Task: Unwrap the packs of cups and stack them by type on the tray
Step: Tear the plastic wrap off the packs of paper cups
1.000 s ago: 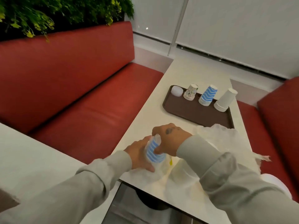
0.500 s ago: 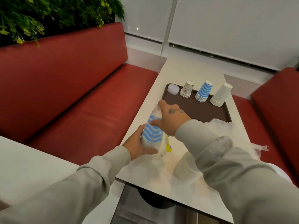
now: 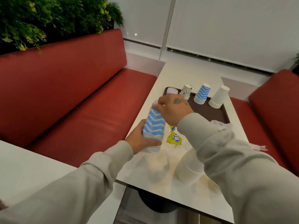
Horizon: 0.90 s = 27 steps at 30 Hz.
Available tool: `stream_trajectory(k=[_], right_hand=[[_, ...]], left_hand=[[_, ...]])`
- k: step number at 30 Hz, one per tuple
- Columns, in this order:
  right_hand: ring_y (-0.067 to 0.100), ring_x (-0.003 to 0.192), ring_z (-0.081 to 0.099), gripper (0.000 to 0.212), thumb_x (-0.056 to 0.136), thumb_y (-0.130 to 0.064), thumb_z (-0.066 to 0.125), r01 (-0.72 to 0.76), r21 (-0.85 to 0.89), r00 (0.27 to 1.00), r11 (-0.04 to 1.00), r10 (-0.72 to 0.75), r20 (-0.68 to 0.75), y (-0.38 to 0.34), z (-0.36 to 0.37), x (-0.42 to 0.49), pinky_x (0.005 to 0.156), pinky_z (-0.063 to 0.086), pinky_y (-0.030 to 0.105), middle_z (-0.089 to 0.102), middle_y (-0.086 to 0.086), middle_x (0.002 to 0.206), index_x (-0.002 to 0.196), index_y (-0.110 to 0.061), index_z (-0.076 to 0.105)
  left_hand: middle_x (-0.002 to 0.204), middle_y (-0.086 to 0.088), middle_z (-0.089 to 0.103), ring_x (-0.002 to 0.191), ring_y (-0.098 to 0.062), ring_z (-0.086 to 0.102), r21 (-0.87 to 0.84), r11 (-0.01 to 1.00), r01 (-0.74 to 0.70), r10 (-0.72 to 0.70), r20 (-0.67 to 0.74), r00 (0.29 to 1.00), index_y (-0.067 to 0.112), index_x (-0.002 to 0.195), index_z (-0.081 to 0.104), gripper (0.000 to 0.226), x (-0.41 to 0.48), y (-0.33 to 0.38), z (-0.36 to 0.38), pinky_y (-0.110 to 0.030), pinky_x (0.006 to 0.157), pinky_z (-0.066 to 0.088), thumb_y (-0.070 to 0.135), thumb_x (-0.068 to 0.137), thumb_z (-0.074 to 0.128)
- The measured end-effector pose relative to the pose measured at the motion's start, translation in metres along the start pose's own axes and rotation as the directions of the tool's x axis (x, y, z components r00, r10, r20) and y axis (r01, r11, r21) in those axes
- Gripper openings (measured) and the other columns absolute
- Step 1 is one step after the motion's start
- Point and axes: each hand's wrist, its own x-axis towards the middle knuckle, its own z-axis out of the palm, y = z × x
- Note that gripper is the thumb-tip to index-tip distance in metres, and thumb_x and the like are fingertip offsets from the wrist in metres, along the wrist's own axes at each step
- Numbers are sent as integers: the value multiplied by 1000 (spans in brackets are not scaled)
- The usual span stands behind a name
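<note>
One view, head camera.

Item 1: pack of blue zigzag cups (image 3: 154, 125), upright with rims down, raised just above the near tabletop (image 3: 186, 73) and short of the tray (image 3: 208, 113).
Item 2: left hand (image 3: 142, 139), grip curled round the pack's lower rims.
Item 3: right hand (image 3: 173, 109), grip pinching the pack's top; whether it has film or cup base cannot be told.
Item 4: tray stock of three upturned stacks: floral stack (image 3: 186, 92), blue zigzag stack (image 3: 202, 94), white stack (image 3: 219, 97).
Item 5: yellow label (image 3: 174, 138) hanging just beside the pack; loose clear wrap (image 3: 221, 126) lying at the tray's near edge.

Handling note, as judgement: hold the lower grip firm so the nested cups stay together. Draw the film off along the stack's axis rather than sideways. Then seat the freed cups squarely over the blue zigzag stack, not its neighbours.
</note>
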Motion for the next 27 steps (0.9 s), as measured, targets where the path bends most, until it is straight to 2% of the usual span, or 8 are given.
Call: stream_trajectory(k=[7,11,14,16,18,21,24,27], right_hand=[[26,75,55,30,101,-32,52,39,-34,997,999,-42,-69,1,2,2,62,43,34,44,-2,65,88,-8,65],[29,77,54,29,102,-34,49,11,-22,997,1000,-13,-79,1,4,3,64,38,31,48,3,71,83,-14,56],[33,84,56,28,103,-36,46,-3,-27,996,1000,0,-89,1,6,2,68,40,34,53,8,82,84,-17,51],[35,86,56,27,104,-36,45,-15,-11,996,1000,14,-93,2,7,3,69,40,35,53,10,87,86,-18,51],[34,86,56,25,104,-34,45,-16,1,996,1000,16,-92,4,7,4,69,40,35,54,10,87,90,-15,55],[30,88,55,20,104,-24,49,11,-14,996,1000,-12,-93,6,7,5,69,40,32,46,-2,74,99,-8,60],[31,89,53,15,104,-19,49,10,-14,997,1000,-11,-78,9,4,5,70,38,31,39,-5,69,93,-10,56],[34,98,55,10,103,-11,48,36,-111,999,993,-39,-24,11,1,3,76,42,35,37,-4,72,96,-14,55]], left_hand=[[108,6,72,92,-8,71,-99,995,-7,7,-2,1000,23,128,52,70,-3,2,2,-22,76,56,12,69,88],[108,7,73,94,-10,72,-168,986,3,-1,15,1000,25,132,50,82,-7,3,3,-28,81,56,23,62,92],[106,10,72,92,-4,70,-189,982,8,2,51,999,26,135,46,86,-12,4,2,-18,75,54,15,62,91],[108,12,70,93,-2,69,-162,987,-11,22,69,997,29,136,43,97,-15,4,3,-16,74,53,20,53,92],[118,9,66,102,-7,68,-119,992,-35,46,98,994,33,140,36,108,-17,2,4,-24,79,56,24,48,92],[128,3,58,105,-14,67,-75,996,-56,64,114,991,38,146,25,115,-18,-2,6,-34,79,60,4,57,91],[125,2,59,103,-18,68,-23,998,-63,64,92,994,44,143,25,115,-17,-8,6,-44,82,60,10,54,90],[116,7,61,99,-15,69,35,998,-50,48,73,996,45,139,27,111,-16,-13,3,-44,83,60,13,54,91]])
